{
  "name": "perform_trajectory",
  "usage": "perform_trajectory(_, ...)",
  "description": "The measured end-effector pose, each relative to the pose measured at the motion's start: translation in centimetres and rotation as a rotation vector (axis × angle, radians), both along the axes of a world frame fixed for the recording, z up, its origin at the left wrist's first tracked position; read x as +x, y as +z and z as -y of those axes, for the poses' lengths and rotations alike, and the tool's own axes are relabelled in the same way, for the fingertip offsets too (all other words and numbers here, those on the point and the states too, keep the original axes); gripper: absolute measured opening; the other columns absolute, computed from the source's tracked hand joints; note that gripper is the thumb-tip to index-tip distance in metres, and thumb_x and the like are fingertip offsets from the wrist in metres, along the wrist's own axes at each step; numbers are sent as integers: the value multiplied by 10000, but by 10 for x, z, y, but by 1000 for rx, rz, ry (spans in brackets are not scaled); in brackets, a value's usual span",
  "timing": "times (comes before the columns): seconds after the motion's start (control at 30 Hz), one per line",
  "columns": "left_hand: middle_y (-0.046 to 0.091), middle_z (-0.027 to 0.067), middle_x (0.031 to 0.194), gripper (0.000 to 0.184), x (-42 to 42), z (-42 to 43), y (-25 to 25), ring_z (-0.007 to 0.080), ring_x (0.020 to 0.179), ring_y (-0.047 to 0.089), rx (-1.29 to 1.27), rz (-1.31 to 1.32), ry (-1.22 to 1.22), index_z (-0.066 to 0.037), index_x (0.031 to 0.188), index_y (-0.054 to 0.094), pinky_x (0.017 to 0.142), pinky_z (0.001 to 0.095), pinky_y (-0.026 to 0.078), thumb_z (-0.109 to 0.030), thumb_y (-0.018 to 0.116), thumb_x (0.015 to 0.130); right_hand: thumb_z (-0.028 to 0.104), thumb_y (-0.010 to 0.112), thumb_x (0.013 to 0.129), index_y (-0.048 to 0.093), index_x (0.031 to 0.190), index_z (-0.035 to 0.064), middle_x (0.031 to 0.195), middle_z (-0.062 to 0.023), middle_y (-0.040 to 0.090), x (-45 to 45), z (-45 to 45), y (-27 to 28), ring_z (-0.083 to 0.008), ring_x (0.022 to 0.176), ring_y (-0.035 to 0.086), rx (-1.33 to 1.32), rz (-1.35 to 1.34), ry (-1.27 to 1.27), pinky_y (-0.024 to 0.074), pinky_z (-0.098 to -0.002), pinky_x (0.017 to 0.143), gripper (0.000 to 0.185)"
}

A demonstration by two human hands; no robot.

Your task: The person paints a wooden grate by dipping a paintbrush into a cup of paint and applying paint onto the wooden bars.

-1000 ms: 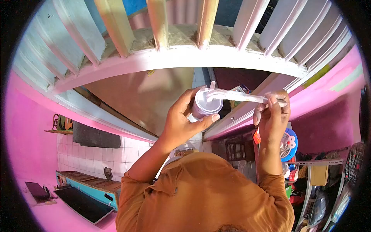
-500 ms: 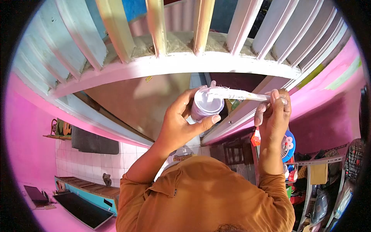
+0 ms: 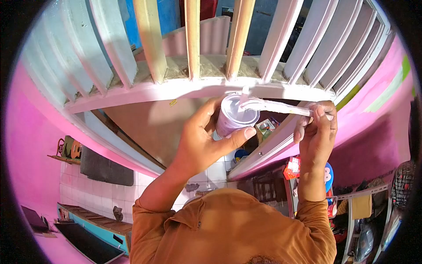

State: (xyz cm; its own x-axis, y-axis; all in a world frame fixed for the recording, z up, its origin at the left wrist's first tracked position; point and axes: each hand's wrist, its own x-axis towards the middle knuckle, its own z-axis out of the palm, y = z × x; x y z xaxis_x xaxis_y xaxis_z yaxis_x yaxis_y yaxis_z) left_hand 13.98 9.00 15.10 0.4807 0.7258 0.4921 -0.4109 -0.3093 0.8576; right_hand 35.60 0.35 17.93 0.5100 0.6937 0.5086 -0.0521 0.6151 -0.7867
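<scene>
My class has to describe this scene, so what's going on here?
A person in a brown shirt holds a small cup in the left hand. The right hand grips a slim brush by its far end, its whitish, coated head at the cup's rim. Pale upright slats stand just beyond.

Blue fan [image 3: 328,177] (partly hidden)

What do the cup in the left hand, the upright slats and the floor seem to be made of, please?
The cup looks like smooth plastic, judging by its thin rim and slightly see-through wall. The slats are probably painted wood, straight-edged, some white, some yellowish, though the paint hides any grain. The floor looks like smooth ceramic tile, with pale squares and thin joint lines.
</scene>
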Motion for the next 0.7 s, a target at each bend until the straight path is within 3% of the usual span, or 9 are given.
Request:
perform_trajectory(0.17, 628, 91, 1228, 561, 0, -2, 9, 147, 1148, 596, -44, -20, 0, 56, 1335, 524, 1005, 310, 481, -52, 806, 861, 160, 560, 986, 557, 994, 28, 723, -98, 572, -1, -5, 8, -166, 456, 506, -19, 36, -36, 430, -269, 405, 132)
perform_trajectory(0.23, 627, 93, 1232, 562, 1, -5, 8, 147, 1148, 598, -34, -8, -3, 56, 1336, 525, 1005, 309, 482, -52, 806, 861, 130, 636, 950, 565, 1004, 9, 775, -84, 588, 4, -4, 9, -197, 538, 588, -15, 55, 80, 494, -313, 455, 151)
perform_trajectory(0.7, 637, 83, 1229, 568, 3, -12, 10, 142, 1135, 612, -66, 16, -7, 54, 1335, 532, 1005, 310, 489, -53, 813, 854, 65, 599, 936, 582, 1110, -44, 824, -126, 639, 12, -15, 13, -212, 578, 621, 73, 142, 101, 522, -318, 511, 205)
